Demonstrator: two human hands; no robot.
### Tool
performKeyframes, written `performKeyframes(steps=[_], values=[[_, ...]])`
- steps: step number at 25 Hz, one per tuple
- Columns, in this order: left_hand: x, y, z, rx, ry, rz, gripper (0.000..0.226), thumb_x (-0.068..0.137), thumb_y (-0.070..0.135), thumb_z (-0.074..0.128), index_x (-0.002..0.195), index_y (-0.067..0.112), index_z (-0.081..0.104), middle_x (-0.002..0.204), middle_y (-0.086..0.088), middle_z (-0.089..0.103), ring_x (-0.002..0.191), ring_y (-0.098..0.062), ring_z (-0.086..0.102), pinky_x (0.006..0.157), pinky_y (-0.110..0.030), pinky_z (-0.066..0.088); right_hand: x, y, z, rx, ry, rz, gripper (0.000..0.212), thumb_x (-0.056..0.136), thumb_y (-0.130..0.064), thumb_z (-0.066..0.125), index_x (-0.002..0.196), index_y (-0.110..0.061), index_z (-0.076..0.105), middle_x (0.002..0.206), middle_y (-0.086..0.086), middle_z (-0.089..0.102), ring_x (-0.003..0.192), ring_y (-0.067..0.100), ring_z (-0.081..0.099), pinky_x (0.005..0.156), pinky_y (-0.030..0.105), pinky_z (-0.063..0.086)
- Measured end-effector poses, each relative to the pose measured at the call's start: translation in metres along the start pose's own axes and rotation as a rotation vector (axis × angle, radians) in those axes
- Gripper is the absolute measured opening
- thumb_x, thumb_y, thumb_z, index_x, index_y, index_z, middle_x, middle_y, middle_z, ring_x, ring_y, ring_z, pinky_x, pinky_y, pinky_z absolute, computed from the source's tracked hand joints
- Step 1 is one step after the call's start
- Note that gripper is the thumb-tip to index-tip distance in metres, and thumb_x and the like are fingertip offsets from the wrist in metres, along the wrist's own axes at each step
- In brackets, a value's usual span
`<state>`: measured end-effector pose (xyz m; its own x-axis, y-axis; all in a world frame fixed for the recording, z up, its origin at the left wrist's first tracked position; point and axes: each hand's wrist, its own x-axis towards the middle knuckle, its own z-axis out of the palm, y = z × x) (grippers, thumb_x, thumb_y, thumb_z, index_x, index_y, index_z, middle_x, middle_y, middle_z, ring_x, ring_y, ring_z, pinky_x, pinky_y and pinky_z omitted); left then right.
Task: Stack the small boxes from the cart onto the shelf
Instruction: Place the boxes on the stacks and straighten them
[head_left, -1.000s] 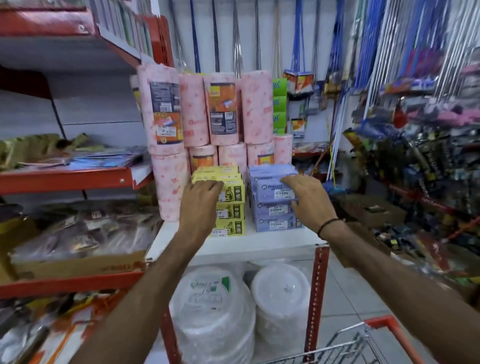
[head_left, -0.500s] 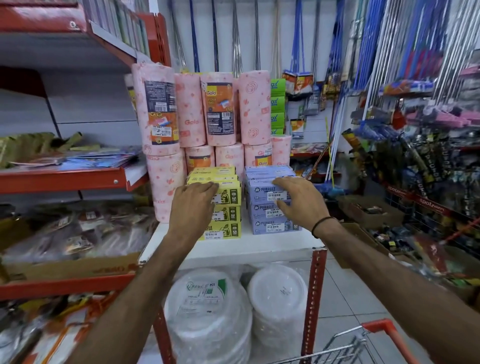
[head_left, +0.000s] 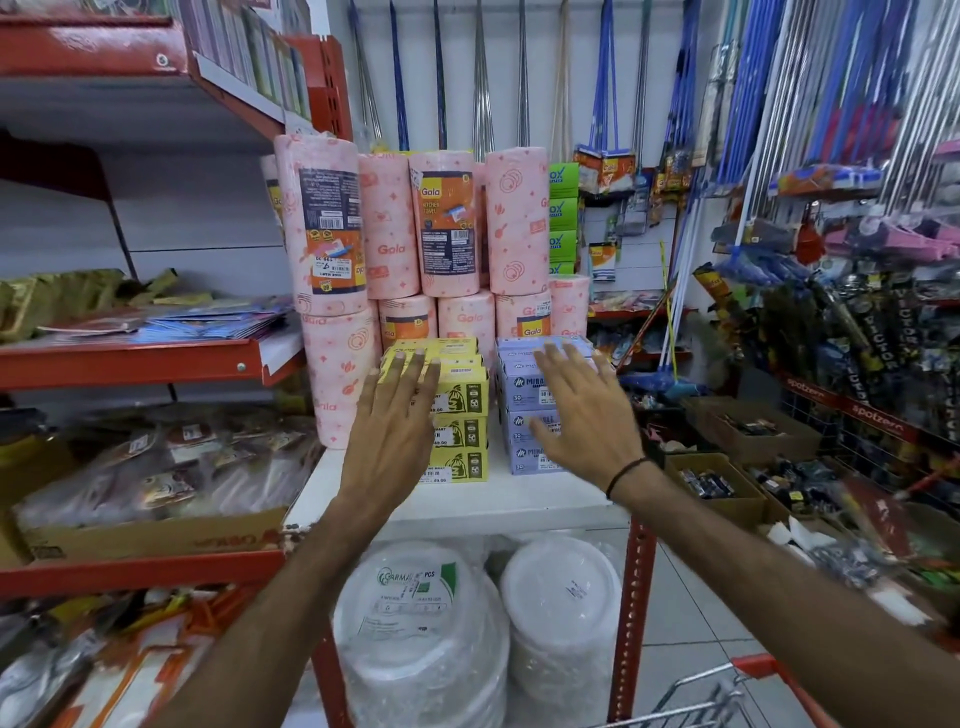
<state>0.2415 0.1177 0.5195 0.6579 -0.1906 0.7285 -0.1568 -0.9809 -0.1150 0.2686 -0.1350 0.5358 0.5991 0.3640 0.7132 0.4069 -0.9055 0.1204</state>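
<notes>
Head-on, yellow boxes (head_left: 460, 410) and blue boxes (head_left: 524, 410) sit in two side-by-side stacks on the white shelf (head_left: 493, 501), flat, long axes left-right, labels facing out. Left hand (head_left: 397, 431) and right hand (head_left: 582, 415) hover before them, fingers spread wide, holding nothing; cart (head_left: 727, 691) at bottom right.

Left hand (head_left: 396, 415) hides the left faces of the yellow boxes (head_left: 457, 410); right hand (head_left: 582, 410) hides the print on the purple boxes (head_left: 524, 395). Below them, the cart (head_left: 727, 696) is cut off by the bottom edge. Goods at the boxes' far right and lower left are blurred.
</notes>
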Motion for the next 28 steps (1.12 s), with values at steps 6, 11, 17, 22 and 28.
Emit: performKeyframes(steps=[6,11,17,22,28], values=[[-0.024,-0.011,0.035,-0.022,-0.087,0.094,0.074,0.102,0.035,0.037,0.159,0.002,0.002,0.168,-0.021,-0.004,0.156,-0.034,-0.004,0.124,-0.057,0.018,0.000,-0.069,0.042,-0.028,-0.058,-0.250,0.081,0.094,-0.030,0.047,0.157,-0.009,0.000,0.167,0.011,-0.003,0.154,0.025,-0.008,0.124,0.056,0.006],[-0.023,-0.015,0.046,-0.005,-0.102,0.099,0.070,0.103,0.037,0.030,0.159,0.002,0.004,0.168,-0.021,-0.003,0.156,-0.035,-0.005,0.124,-0.057,0.016,0.002,-0.068,0.059,-0.026,-0.084,-0.235,0.079,0.096,-0.028,0.045,0.156,-0.005,0.000,0.167,0.015,-0.005,0.153,0.028,-0.010,0.125,0.051,0.009],[-0.020,0.019,0.036,-0.014,0.032,0.175,0.070,0.105,0.034,0.038,0.159,0.002,0.006,0.168,-0.016,-0.003,0.156,-0.033,-0.001,0.125,-0.057,0.011,-0.016,-0.039,0.032,-0.016,0.001,-0.158,0.070,0.103,-0.032,0.038,0.156,-0.005,0.002,0.167,0.013,-0.002,0.154,0.024,-0.006,0.125,0.052,0.005],[0.016,0.092,0.040,-0.053,0.035,0.302,0.071,0.103,0.018,0.041,0.158,0.001,0.000,0.168,-0.018,-0.006,0.156,-0.031,-0.006,0.128,-0.048,0.008,-0.034,0.035,0.023,-0.100,0.001,-0.060,0.067,0.104,-0.030,0.037,0.156,-0.002,0.005,0.166,0.017,0.003,0.154,0.028,0.000,0.124,0.054,0.010],[0.020,0.113,0.064,0.015,0.010,0.232,0.074,0.098,0.010,0.042,0.157,-0.003,-0.002,0.167,-0.023,-0.008,0.155,-0.034,-0.010,0.127,-0.049,0.008,-0.034,0.059,0.038,-0.121,-0.051,-0.091,0.068,0.102,-0.027,0.037,0.156,-0.002,0.003,0.166,0.017,0.001,0.154,0.027,-0.001,0.124,0.053,0.014]])
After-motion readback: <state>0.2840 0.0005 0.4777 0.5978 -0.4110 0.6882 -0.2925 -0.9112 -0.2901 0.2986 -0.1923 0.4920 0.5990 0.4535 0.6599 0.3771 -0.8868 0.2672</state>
